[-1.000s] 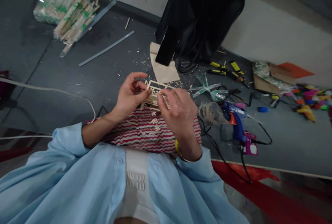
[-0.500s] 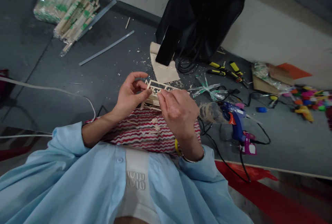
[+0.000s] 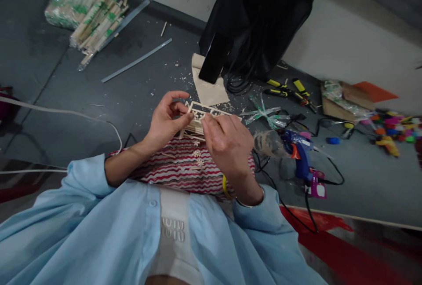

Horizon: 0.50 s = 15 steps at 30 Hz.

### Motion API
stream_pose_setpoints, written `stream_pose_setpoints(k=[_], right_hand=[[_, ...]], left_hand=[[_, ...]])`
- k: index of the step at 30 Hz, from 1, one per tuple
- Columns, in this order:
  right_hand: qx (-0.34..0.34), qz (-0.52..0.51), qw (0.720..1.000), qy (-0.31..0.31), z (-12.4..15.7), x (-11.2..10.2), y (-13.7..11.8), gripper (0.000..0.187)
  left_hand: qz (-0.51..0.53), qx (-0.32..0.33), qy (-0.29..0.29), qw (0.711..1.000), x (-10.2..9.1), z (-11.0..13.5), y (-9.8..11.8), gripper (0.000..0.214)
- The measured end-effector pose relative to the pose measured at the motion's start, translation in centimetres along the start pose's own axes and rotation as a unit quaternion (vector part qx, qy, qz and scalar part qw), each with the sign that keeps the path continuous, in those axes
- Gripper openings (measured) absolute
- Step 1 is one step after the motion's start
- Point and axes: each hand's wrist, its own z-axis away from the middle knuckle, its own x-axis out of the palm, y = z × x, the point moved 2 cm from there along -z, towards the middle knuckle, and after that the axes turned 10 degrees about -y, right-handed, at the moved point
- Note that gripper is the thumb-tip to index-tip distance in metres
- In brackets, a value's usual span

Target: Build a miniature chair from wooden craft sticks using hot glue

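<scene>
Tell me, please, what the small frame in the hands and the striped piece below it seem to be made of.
Small frame: probably bare, unvarnished wood; its thin sticks look pale and dull. Striped piece: apparently textile, matte; its surface shows no gloss, though the fibre cannot be told.

A gray tabletop spans the frame, crossed by a dark straight seam at left and finished with a pale edge at lower right. Behind it, a plain off-white wall runs from upper left to the right side, lightly scuffed at top center. The light is dim; shadow darkens the upper-right corner.
</scene>
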Motion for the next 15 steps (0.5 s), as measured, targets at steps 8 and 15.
stream_pose_setpoints(k=[8, 15], right_hand=[[-0.017, -0.026, 0.999, -0.041, -0.7, -0.5, 1.1, 0.024], [-0.006, -0.081, 0.996, -0.029, -1.1, -0.2, 1.2, 0.020]], left_hand=[[0.000, 0.000, -0.004, 1.000, 0.0, -0.1, 0.0, 0.046], [0.007, -0.003, 0.000, 1.000, 0.0, 0.0, 0.0, 0.045]])
